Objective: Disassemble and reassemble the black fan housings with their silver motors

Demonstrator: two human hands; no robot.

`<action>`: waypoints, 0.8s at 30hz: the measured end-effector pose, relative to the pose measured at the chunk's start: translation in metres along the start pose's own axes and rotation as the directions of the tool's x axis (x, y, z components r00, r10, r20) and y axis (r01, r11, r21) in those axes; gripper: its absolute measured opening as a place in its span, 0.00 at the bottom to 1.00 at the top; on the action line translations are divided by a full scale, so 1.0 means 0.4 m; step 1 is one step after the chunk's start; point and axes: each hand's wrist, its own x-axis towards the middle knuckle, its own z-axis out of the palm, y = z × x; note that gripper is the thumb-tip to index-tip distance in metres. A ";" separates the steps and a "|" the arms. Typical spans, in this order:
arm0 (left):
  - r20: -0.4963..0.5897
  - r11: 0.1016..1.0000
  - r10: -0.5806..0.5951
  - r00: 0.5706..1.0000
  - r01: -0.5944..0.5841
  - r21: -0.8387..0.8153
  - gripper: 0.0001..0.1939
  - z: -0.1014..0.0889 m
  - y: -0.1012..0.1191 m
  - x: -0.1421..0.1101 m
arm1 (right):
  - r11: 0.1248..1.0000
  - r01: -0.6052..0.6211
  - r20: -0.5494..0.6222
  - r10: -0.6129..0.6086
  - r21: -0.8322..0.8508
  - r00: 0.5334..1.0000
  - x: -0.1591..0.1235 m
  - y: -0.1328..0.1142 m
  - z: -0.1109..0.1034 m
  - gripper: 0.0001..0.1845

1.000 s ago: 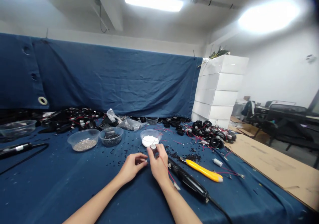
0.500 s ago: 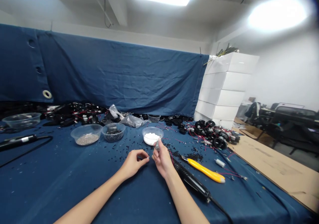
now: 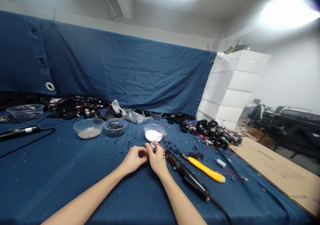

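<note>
My left hand (image 3: pixel 133 159) and my right hand (image 3: pixel 158 161) meet at the fingertips over the blue cloth, in front of the clear bowl of white pieces (image 3: pixel 154 134). The right hand's fingers are closed around a small silver motor (image 3: pixel 152 147) with thin wires trailing from it. The left hand is pinched against the motor's near end; a tiny white piece showed at its fingertips earlier, but it is hidden now. Just to the right lie a black corded power screwdriver (image 3: pixel 191 178) and a yellow utility knife (image 3: pixel 207 170).
On the left stand a bowl of small metal parts (image 3: pixel 89 131) and a bowl of black screws (image 3: pixel 115 129). Loose black bits are scattered mid-table. A pile of wired motor assemblies (image 3: pixel 217 135) sits at right, beside a cardboard sheet (image 3: pixel 270 168). Another corded tool (image 3: pixel 20 133) lies far left.
My right hand has moved left and turned, bringing the motor to the left hand's fingertips. The hands were slightly apart before and now touch. The whole view has shifted a little.
</note>
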 end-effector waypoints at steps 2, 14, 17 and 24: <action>0.017 1.000 -0.002 1.000 0.002 0.028 0.11 -0.001 -0.003 -0.002 | 0.998 0.005 0.005 -0.005 -0.069 1.000 0.000 0.004 0.000 0.14; 0.040 0.975 -0.082 0.996 0.072 0.209 0.11 -0.027 -0.020 -0.005 | 0.969 -0.003 0.086 0.025 -0.246 0.996 0.008 0.053 -0.016 0.14; 0.048 0.970 -0.101 0.994 0.088 0.226 0.11 -0.029 -0.019 -0.003 | 0.968 0.028 0.138 0.007 -0.248 0.990 0.008 0.059 -0.013 0.15; 0.086 0.966 -0.123 0.989 0.099 0.237 0.11 -0.026 -0.019 -0.003 | 0.952 0.078 0.209 -0.015 -0.297 0.978 0.002 0.056 -0.014 0.16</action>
